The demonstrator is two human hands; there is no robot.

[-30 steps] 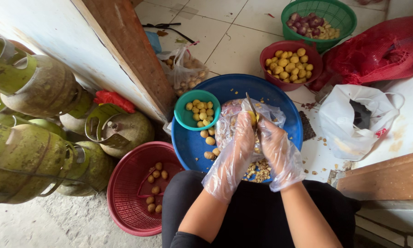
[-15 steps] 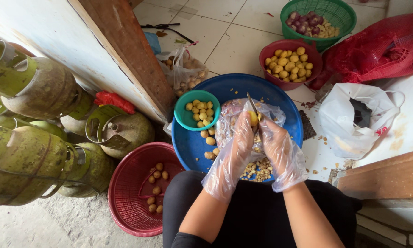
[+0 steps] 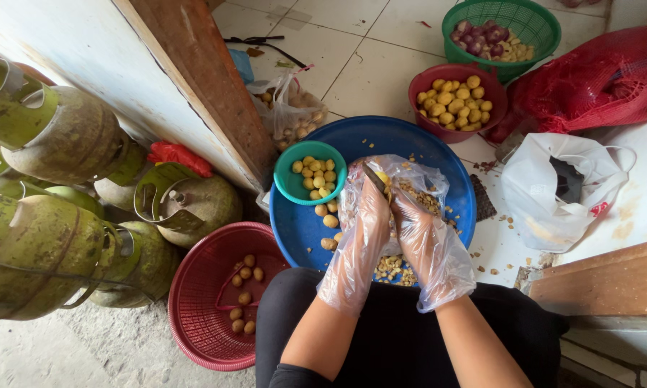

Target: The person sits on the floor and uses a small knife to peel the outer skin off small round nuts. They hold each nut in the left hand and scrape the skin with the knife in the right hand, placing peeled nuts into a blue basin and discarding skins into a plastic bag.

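Your left hand (image 3: 359,237) and right hand (image 3: 428,248) pinch one yellow nut (image 3: 383,178); peeled ones fill the teal bowl (image 3: 310,172) at ten o'clock, unpeeled remain at one.

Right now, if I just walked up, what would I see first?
First, two hands in clear plastic gloves, the left hand and right hand, working on something small with a knife over a big blue basin. Round yellow balls fill a teal bowl inside it, and green gas cylinders crowd the left side.
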